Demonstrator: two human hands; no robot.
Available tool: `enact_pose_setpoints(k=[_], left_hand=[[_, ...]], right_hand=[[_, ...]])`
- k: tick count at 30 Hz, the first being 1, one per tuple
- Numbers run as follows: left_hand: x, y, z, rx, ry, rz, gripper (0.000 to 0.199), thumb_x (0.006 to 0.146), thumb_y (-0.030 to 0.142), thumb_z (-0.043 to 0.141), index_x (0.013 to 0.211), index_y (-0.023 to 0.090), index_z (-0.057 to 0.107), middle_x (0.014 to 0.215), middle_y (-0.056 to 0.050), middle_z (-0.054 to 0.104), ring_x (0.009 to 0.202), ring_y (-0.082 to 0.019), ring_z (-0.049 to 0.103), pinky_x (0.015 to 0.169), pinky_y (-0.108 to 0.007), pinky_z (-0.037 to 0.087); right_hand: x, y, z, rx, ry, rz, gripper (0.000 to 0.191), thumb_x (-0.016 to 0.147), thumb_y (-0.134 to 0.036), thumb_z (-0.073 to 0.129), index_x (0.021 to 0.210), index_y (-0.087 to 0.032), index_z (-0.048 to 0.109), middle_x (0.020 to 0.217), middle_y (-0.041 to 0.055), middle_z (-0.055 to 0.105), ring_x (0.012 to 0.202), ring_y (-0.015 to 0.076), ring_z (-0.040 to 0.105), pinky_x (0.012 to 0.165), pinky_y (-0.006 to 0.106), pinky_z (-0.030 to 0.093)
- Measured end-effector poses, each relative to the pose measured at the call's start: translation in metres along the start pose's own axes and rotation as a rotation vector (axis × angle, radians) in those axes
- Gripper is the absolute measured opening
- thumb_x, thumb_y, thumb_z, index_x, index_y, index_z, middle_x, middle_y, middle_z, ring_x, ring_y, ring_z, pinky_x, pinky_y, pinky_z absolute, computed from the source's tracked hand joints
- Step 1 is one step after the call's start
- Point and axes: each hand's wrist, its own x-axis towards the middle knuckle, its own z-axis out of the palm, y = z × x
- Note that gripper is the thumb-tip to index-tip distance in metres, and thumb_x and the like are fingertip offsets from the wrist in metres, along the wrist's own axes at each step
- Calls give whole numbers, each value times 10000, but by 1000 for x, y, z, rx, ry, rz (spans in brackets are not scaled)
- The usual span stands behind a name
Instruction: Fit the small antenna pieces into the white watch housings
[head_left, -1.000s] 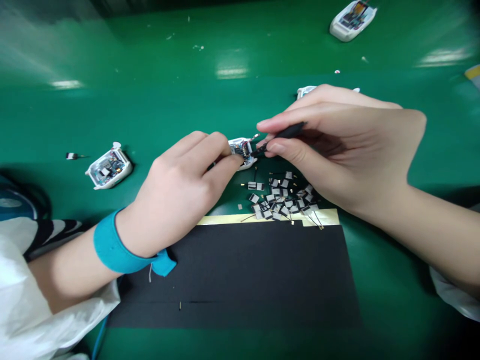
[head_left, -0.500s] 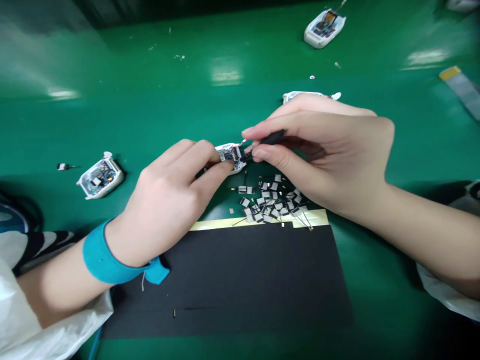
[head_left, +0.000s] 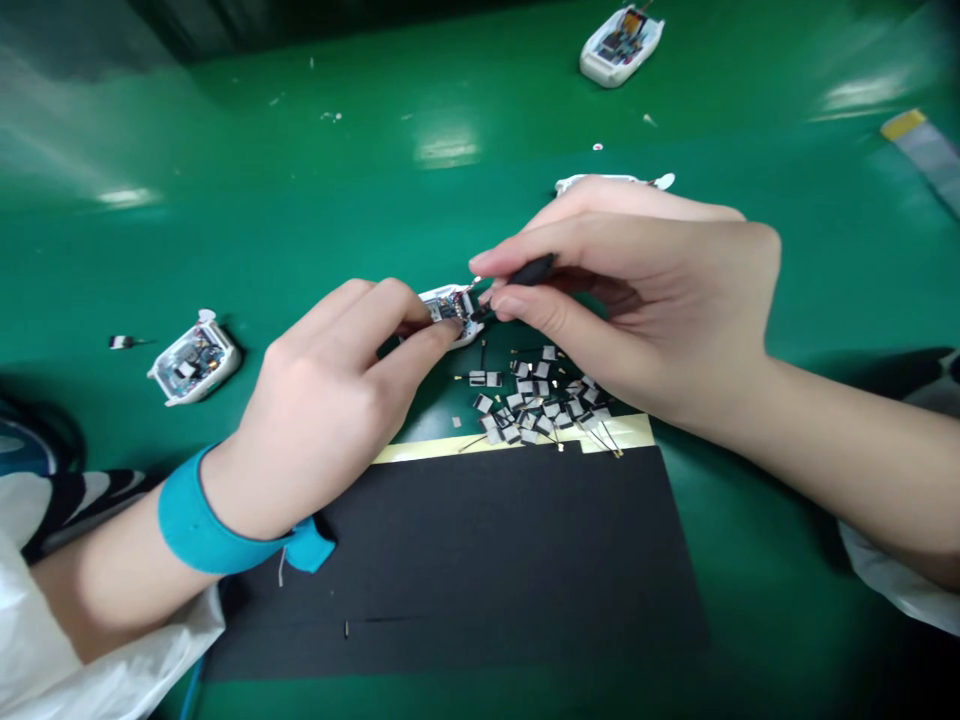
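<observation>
White casing (head_left: 454, 299), partly covered, packed with exposed circuitry (head_left: 450, 307), gripped by left hand (head_left: 330, 390); black tool (head_left: 534, 270) pinched in right hand (head_left: 660, 300).

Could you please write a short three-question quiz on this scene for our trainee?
1. True or false: the blue wristband is on the same arm as the left hand.
2. Which hand holds the black tool? A) left hand, B) right hand.
3. Fill in: a pale ____ strip runs along the far edge of the black sheet.

Key: 1. true; 2. B; 3. yellow.
</observation>
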Motion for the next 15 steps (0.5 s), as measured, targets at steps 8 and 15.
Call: enact_pose_setpoints(k=[8, 15], left_hand=[[1, -1, 0, -26, -13, -19, 124, 789, 199, 517, 878, 164, 595, 789, -46, 593, 682, -149, 505, 546, -265, 381], [1, 1, -1, -2, -34, -44, 120, 798, 226, 513, 883, 184, 586, 803, -24, 590, 706, -133, 503, 574, -252, 388]], right_hand=[[1, -1, -1, 12, 6, -23, 127, 800, -245, 517, 866, -205, 618, 771, -18, 620, 708, 73, 560, 617, 189, 476], [3, 0, 0, -3, -12, -38, 116, 793, -228, 525, 864, -225, 616, 737, -50, 613, 721, 69, 562, 632, 187, 465]])
